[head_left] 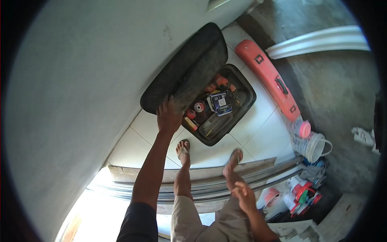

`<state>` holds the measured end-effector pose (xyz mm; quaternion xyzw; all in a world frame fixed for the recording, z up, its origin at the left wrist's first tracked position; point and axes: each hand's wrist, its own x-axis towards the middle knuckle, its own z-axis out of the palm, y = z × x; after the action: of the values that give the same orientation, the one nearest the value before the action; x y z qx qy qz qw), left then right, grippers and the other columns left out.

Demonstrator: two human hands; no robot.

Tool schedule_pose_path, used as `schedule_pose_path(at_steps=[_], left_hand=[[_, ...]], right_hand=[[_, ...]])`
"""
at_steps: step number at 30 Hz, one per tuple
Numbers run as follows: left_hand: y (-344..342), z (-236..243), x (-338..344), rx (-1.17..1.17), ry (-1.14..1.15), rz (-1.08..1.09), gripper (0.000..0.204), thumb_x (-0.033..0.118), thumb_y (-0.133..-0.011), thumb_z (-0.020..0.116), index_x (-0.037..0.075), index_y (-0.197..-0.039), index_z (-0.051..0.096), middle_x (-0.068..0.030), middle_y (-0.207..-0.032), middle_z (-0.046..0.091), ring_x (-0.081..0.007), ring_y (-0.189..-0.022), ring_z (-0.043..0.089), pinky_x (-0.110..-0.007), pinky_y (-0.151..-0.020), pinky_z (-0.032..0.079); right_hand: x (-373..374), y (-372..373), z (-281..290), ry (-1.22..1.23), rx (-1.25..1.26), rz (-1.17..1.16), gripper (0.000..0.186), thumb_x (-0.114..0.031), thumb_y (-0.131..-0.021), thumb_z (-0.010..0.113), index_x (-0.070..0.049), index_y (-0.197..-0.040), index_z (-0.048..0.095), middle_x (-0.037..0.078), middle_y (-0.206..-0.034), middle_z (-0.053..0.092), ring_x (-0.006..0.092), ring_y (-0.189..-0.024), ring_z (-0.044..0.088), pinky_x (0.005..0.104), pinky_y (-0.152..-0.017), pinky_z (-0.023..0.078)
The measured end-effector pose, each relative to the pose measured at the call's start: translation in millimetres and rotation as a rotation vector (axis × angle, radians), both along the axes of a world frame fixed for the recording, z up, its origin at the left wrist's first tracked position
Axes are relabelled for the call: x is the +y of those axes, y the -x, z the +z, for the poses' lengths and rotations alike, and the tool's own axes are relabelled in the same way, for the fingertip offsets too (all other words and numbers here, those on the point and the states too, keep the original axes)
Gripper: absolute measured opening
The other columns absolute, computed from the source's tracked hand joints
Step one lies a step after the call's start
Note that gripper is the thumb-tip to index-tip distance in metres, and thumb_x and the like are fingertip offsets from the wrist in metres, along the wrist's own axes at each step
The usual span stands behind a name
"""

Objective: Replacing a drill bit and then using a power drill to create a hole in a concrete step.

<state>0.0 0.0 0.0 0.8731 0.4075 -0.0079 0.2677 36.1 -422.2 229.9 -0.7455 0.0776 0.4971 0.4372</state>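
A black hard case (253, 97) stands opened on the tiled floor in front of my feet. Its lid (189, 72) is tilted up toward the wall. My left hand (169, 115) grips the lid's lower edge, fingers lying over it; its thumb is hard to make out. Inside are orange tools (221, 80), a dark blue and white box (220, 102), a round red and white roll (199, 106), a yellow and red item (190, 124) and a clear-topped organizer (215, 125). Close to my right knee, my right hand (244, 197) hangs with loosely bent fingers, nothing visible in it.
A long red case (268, 78) lies right of the black one. Beyond it are white channel strips (318, 42), a pink-lidded container (302, 128) and a clear bucket (312, 147). Long metal bars (205, 189) run across under my legs. A wall (92, 80) borders the left.
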Motion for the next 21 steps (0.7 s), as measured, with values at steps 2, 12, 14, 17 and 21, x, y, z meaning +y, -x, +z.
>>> schedule_pose_path(at_steps=[2, 12, 14, 17, 21], left_hand=[[-27, 6, -28, 0.232, -0.012, 0.078, 0.083, 0.049, -0.081, 0.076, 0.02, -0.152, 0.043, -0.0136, -0.13, 0.061, -0.0334, -0.125, 0.055, -0.049, -0.1, 0.045], [-57, -17, -13, -0.042, 0.145, 0.167, 0.046, 0.054, -0.078, 0.078, 0.01, -0.093, 0.079, -0.0191, -0.135, 0.058, -0.035, -0.129, 0.051, -0.055, -0.108, 0.034], [-64, -9, -13, 0.086, 0.244, 0.188, 0.051, 0.058, -0.081, 0.076, 0.012, -0.101, 0.08, -0.019, -0.145, 0.05, -0.0363, -0.138, 0.044, -0.054, -0.113, 0.032], [-68, -8, -17, 0.103, 0.251, 0.136, 0.053, 0.058, -0.081, 0.077, 0.012, -0.106, 0.08, -0.019, -0.146, 0.048, -0.0368, -0.14, 0.041, -0.057, -0.114, 0.028], [-59, -11, -23, 0.012, 0.198, 0.118, 0.051, 0.054, -0.079, 0.077, 0.008, -0.102, 0.078, -0.0202, -0.141, 0.054, -0.0367, -0.132, 0.049, -0.054, -0.11, 0.034]], right_hand=[[-43, 14, 13, 0.079, 0.147, 0.133, 0.036, -0.02, -0.102, 0.064, -0.002, -0.132, 0.058, 0.006, -0.093, 0.07, 0.0087, -0.082, 0.063, 0.0245, -0.076, 0.051], [42, -164, -111, 0.09, 0.07, 0.844, 0.04, -0.032, -0.096, 0.071, -0.003, -0.122, 0.064, 0.012, -0.088, 0.072, 0.0202, -0.079, 0.071, 0.0344, -0.072, 0.055], [60, -212, -133, 0.125, -0.046, 0.87, 0.041, -0.038, -0.095, 0.069, -0.004, -0.118, 0.065, 0.015, -0.09, 0.072, 0.0254, -0.082, 0.072, 0.0376, -0.075, 0.055], [120, -273, -168, 0.188, -0.34, 1.025, 0.038, -0.038, -0.095, 0.065, -0.005, -0.114, 0.065, 0.016, -0.094, 0.07, 0.0317, -0.088, 0.069, 0.0411, -0.078, 0.054], [278, -288, -164, -0.384, -1.103, 1.058, 0.034, -0.026, -0.09, 0.07, -0.007, -0.119, 0.065, 0.011, -0.095, 0.064, 0.0338, -0.094, 0.061, 0.0471, -0.087, 0.046]])
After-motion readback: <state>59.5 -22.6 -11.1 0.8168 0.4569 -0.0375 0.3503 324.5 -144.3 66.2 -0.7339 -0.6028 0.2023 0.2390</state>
